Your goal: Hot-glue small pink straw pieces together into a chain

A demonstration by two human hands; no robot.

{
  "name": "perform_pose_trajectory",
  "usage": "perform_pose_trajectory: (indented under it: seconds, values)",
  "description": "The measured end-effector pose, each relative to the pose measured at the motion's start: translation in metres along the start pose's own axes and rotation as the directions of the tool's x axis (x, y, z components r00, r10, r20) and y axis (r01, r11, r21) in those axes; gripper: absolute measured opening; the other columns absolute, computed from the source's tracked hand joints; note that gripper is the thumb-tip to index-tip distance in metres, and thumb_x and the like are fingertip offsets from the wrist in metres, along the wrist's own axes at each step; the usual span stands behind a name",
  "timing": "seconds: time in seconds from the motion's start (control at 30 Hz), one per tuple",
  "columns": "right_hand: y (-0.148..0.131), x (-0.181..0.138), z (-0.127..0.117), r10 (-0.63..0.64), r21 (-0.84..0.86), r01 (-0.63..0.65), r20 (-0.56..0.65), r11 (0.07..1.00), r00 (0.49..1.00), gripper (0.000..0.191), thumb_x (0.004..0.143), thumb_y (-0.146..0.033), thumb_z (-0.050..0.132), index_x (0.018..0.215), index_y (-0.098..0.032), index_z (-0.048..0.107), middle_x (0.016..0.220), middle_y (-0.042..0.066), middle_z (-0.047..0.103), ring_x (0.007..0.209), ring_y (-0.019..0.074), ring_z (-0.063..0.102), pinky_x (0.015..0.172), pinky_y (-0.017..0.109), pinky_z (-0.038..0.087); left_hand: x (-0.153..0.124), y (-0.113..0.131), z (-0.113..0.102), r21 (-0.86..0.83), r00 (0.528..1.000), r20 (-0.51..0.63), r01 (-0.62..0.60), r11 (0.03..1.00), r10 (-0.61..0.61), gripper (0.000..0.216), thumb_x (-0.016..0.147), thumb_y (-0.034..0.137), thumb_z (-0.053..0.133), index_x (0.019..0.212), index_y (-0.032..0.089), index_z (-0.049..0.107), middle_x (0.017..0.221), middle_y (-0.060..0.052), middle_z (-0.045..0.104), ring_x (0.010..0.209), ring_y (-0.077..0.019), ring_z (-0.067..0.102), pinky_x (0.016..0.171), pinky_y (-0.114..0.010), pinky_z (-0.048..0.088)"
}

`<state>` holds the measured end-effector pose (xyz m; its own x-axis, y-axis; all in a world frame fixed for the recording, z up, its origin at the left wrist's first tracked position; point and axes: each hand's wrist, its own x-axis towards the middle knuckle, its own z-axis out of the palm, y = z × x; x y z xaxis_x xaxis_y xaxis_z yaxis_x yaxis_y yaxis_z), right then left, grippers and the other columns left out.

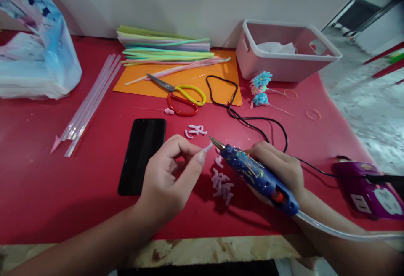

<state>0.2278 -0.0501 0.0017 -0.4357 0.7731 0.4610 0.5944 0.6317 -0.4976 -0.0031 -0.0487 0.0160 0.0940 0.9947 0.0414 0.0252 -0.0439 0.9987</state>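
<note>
My left hand (172,171) pinches a small pink straw piece (208,146) between thumb and forefinger. My right hand (277,167) grips a blue glue gun (257,176) whose metal tip touches or nearly touches that piece. A clear glue stick (341,233) trails out of the gun's back. More cut pink straw pieces (221,184) lie in a heap just below the gun, and a few more pink pieces (195,131) lie beyond it. A black phone (142,155) lies face up to the left of my left hand.
Red-and-yellow scissors (183,97) rest on an orange sheet (221,78) beside stacked coloured straws (164,46). Clear glue sticks (90,101) lie at left near a plastic bag (34,53). A pink tub (284,51), two blue straw flowers (261,88), rubber bands (313,114), a black cord (268,120) and a purple power strip (369,189) sit right.
</note>
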Motion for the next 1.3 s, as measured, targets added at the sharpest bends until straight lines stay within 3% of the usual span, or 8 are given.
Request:
perform_pose_trajectory:
  seconds: [0.43,0.63,0.93,1.17,1.3]
  values:
    - [0.002,-0.003,0.001,0.03,0.0,-0.03,-0.018,1.0,0.999,0.008,0.094,-0.016,0.056,0.095,-0.024,0.054,0.073,0.003,0.057,0.066,0.0179,0.054,0.061,0.032,0.044,-0.001,0.002,-0.001,0.0,1.0,0.006,0.018,1.0,-0.018,0.013,0.093,0.02,0.063,0.079,0.02,0.062,0.076,0.002,0.052,0.062,-0.0091,0.046,0.053,-0.021,0.038]
    - [0.0,0.002,-0.004,-0.079,0.001,0.079,0.052,0.997,0.996,0.009,0.098,-0.017,0.051,0.101,-0.023,0.058,0.073,0.003,0.059,0.064,0.0176,0.058,0.063,0.034,0.048,0.0,0.0,-0.002,-0.063,0.998,0.039,0.052,0.997,-0.049,0.012,0.092,0.021,0.065,0.08,0.02,0.065,0.078,0.001,0.057,0.06,-0.009,0.046,0.052,-0.022,0.037]
    - [0.003,-0.005,0.0,0.026,0.058,-0.025,-0.019,0.998,0.999,0.007,0.097,-0.024,0.053,0.099,-0.024,0.06,0.074,0.004,0.06,0.067,0.0199,0.057,0.063,0.035,0.047,-0.001,-0.007,-0.003,-0.199,0.993,0.062,0.116,0.973,-0.105,0.011,0.09,0.03,0.07,0.083,0.021,0.071,0.077,0.0,0.059,0.056,-0.0085,0.043,0.049,-0.023,0.035]
    - [0.002,-0.003,-0.004,0.058,0.023,-0.057,-0.045,0.998,0.997,0.013,0.089,-0.014,0.059,0.094,-0.025,0.056,0.073,0.001,0.058,0.066,0.0186,0.057,0.06,0.031,0.046,0.007,-0.006,0.001,-0.463,0.938,0.136,0.344,0.817,-0.318,0.017,0.079,0.032,0.081,0.077,0.02,0.069,0.065,0.004,0.054,0.053,-0.0062,0.04,0.047,-0.016,0.035]
    - [0.001,-0.002,-0.004,0.017,0.039,-0.016,-0.026,0.999,1.0,0.016,0.091,-0.012,0.057,0.099,-0.026,0.056,0.074,0.002,0.06,0.065,0.0188,0.057,0.061,0.032,0.046,0.011,-0.002,0.004,-0.527,0.872,0.177,0.476,0.704,-0.456,0.027,0.068,0.033,0.089,0.072,0.018,0.067,0.066,0.004,0.052,0.053,-0.005,0.035,0.044,-0.014,0.031]
